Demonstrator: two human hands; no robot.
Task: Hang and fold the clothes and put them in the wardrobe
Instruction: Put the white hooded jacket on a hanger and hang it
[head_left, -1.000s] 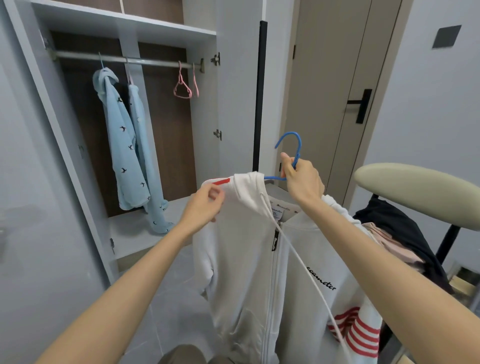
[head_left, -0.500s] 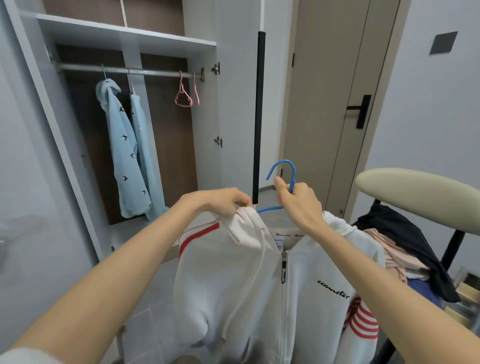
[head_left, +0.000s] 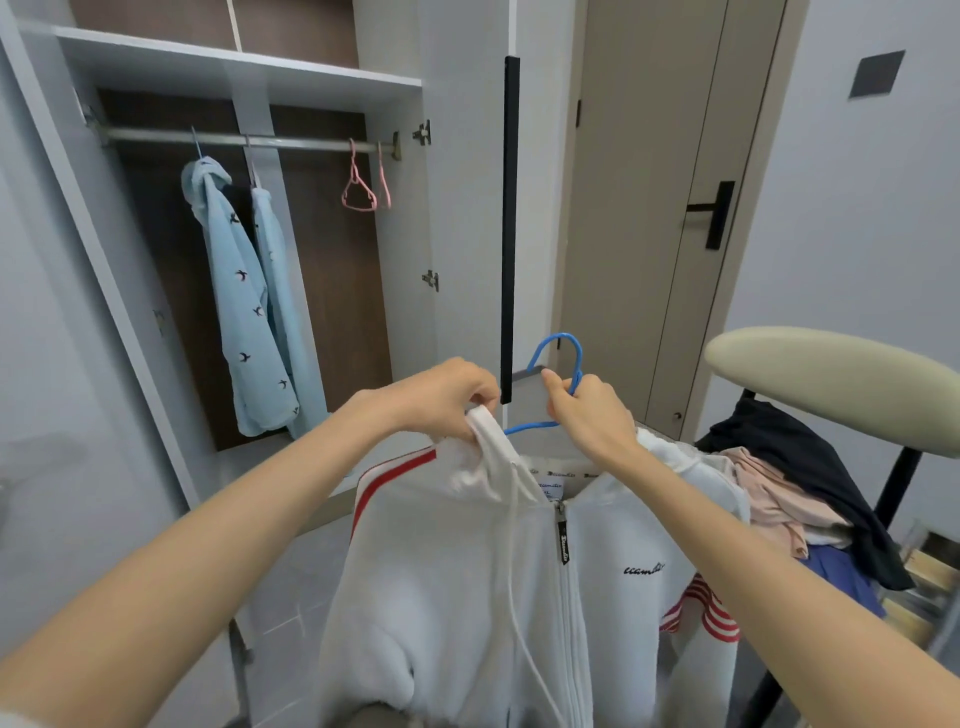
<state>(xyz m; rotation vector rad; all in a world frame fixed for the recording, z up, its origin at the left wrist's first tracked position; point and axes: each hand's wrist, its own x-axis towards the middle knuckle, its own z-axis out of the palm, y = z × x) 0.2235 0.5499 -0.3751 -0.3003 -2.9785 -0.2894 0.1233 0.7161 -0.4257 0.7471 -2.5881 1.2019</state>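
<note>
Centrally, white zip hoodie (head_left: 457, 571) held up before the open wardrobe (head_left: 239, 78), left hand (head_left: 447, 400) fingers curled, pinching the hood edge, right hand (head_left: 587, 415) fingers closed round the blue hanger (head_left: 577, 358) neck, light blue shirts (head_left: 244, 312) on the rail (head_left: 291, 141).

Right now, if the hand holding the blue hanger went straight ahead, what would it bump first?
Probably the open wardrobe door with its long black handle, straight ahead of the right hand gripping the blue hanger. Depth is hard to judge.
</note>
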